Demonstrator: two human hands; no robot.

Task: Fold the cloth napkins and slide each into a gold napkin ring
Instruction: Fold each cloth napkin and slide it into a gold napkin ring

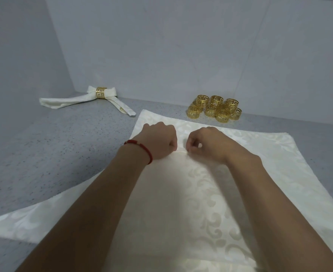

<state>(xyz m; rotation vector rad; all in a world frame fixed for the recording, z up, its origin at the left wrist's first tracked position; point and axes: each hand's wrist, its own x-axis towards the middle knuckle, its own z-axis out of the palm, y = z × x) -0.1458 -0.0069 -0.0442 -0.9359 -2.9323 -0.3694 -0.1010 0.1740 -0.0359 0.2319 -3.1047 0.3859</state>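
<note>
Spread before us, the napkin [210, 193] is pinched at center by both hands, left hand [159, 140] and right hand [206, 142], so we gather even pleats toward the rings [213, 108] at one o'clock.

Cream damask cloth napkin [210, 193], soft satin sheen. Just beyond it, shiny gold metal rings [214, 108] with cutouts. Underneath, matt speckled grey tabletop [63, 154], stone-look.

A grey speckled countertop [63, 154] carries everything. A large cream patterned napkin [210, 193] lies spread flat across its centre and toward 6 o'clock. At 11 o'clock rests a folded napkin [67, 101] in a gold ring [101, 92]. At 1 o'clock huddles a cluster of loose gold rings [214, 108].
</note>
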